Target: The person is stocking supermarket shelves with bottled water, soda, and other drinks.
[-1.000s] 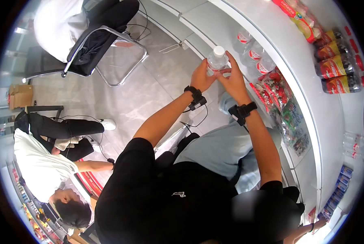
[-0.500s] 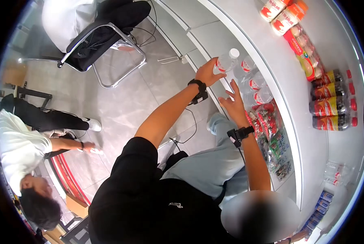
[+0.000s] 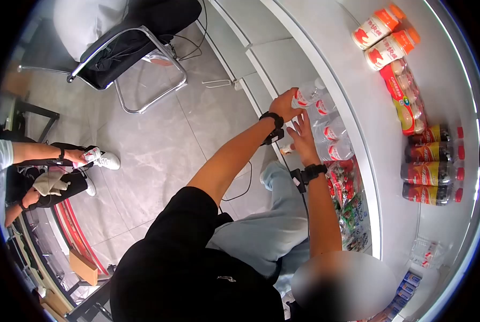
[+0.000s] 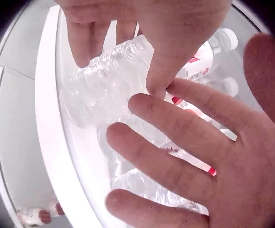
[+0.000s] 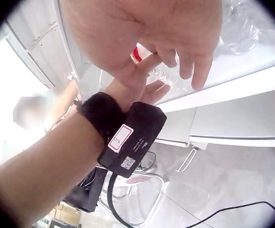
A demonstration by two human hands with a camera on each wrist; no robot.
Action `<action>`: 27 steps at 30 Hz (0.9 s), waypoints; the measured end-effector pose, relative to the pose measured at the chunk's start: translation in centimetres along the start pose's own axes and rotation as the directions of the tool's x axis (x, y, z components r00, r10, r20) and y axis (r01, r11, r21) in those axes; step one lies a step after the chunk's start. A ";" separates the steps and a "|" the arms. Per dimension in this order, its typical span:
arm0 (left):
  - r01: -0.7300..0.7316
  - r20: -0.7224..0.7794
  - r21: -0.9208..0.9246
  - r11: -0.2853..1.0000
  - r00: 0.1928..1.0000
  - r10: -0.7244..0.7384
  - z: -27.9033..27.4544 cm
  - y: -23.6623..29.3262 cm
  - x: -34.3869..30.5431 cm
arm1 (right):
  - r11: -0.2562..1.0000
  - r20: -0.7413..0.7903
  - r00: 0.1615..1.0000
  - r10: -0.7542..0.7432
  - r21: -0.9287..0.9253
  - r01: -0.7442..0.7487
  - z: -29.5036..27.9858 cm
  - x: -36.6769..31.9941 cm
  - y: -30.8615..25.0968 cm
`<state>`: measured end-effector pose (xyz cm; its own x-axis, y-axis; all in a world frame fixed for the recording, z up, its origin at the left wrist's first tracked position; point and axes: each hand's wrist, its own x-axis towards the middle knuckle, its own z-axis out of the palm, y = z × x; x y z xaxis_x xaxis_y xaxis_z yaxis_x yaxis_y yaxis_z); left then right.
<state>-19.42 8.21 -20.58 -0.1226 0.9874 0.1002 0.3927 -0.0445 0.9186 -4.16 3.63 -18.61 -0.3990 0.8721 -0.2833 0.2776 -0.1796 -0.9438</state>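
Note:
My left hand (image 3: 285, 106) grips a clear plastic water bottle (image 3: 307, 94) with a red-and-white label at the front edge of a white shelf (image 3: 293, 59). In the left wrist view, thumb and fingers wrap the clear bottle (image 4: 104, 85) from both sides. It stands beside several matching bottles (image 3: 334, 133), its cap pointing the same way as theirs. Just below the left hand, my right hand (image 3: 303, 144) holds nothing. Its spread fingers (image 4: 151, 147) lie before the other bottles in the left wrist view, and one fingertip overlaps the left thumb there.
Bagged snacks (image 3: 341, 180) share the shelf with the water. On the level above are dark drink bottles (image 3: 426, 174), orange-capped bottles (image 3: 388, 51) and a pack of small bottles (image 3: 403, 99). A metal-framed chair (image 3: 143, 70) and a seated person (image 3: 39, 153) are to the left.
From between both hands in front of the shelf, the bottle has moved right, in among the other bottles. My right hand let go and spread its fingers. The head view has shifted.

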 end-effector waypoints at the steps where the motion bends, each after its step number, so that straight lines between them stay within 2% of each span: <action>1: 0.007 0.004 -0.023 1.000 1.000 -0.007 0.2 -0.1 0.3 | 1.000 -0.002 1.000 -0.024 0.013 0.024 -0.1 0.5 0.3; 3: 0.003 -0.014 -0.007 1.000 1.000 -0.004 0.5 -0.3 0.7 | 0.997 -0.006 0.998 -0.068 0.038 0.068 -0.1 1.3 0.8; 9: -0.016 -0.043 -0.020 1.000 0.999 0.016 1.5 -0.8 2.5 | 1.000 -0.005 1.000 -0.028 0.010 0.028 -0.3 1.3 -0.5; 14: -0.005 -0.077 -0.058 0.998 0.997 0.000 2.2 -0.8 2.5 | 0.998 -0.031 0.998 -0.057 0.034 0.058 -0.8 2.2 0.5; 17: -0.035 -0.074 -0.068 0.997 0.997 0.030 2.4 -1.2 2.5 | 0.997 -0.026 0.997 -0.069 0.042 0.070 -0.7 2.1 0.0; 20: -0.144 -0.055 -0.095 0.985 0.989 0.139 2.8 -2.8 2.8 | 0.995 -0.014 0.998 -0.067 0.069 0.068 -1.0 2.2 0.2; 23: -0.105 -0.092 -0.089 0.990 0.991 0.097 2.8 -2.2 2.5 | 0.997 -0.023 0.998 -0.051 0.054 0.052 -1.2 1.6 -0.1; 27: -0.144 -0.093 -0.111 0.983 0.987 0.134 3.9 -3.1 3.4 | 0.998 -0.014 0.998 -0.064 0.028 0.064 -1.3 1.2 -0.4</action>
<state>-17.53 12.28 -24.59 -0.1535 0.9541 0.2573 0.3024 -0.2026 0.9314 -3.63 5.36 -18.31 -0.4038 0.8879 -0.2203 0.2270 -0.1360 -0.9644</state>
